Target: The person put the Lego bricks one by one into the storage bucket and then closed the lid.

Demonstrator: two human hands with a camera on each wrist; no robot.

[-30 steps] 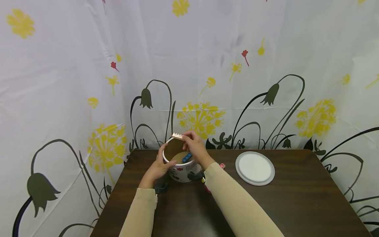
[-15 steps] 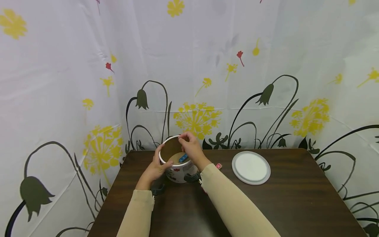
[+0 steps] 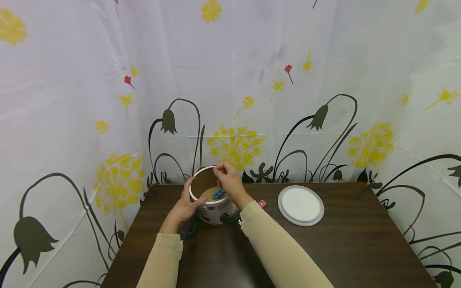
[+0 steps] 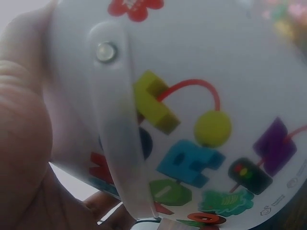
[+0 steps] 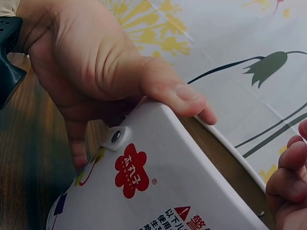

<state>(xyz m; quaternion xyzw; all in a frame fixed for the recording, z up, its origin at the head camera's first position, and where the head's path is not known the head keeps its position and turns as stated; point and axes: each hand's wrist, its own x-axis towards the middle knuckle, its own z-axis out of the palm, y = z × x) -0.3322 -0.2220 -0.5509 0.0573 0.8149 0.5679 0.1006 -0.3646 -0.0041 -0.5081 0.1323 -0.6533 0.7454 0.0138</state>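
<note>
One white tub sits toward the back left of the bench, a blue block inside it. Of the person's two hands, the left hand grips its rim, thumb hooked over; the right hand curls its fingers at the opening, though I can't tell whether they pinch anything. Rightward lie a pink block, just beside the sleeve, and a round white lid.

Bucket cut off in left wrist view; pink block part-hidden by right sleeve.
</note>
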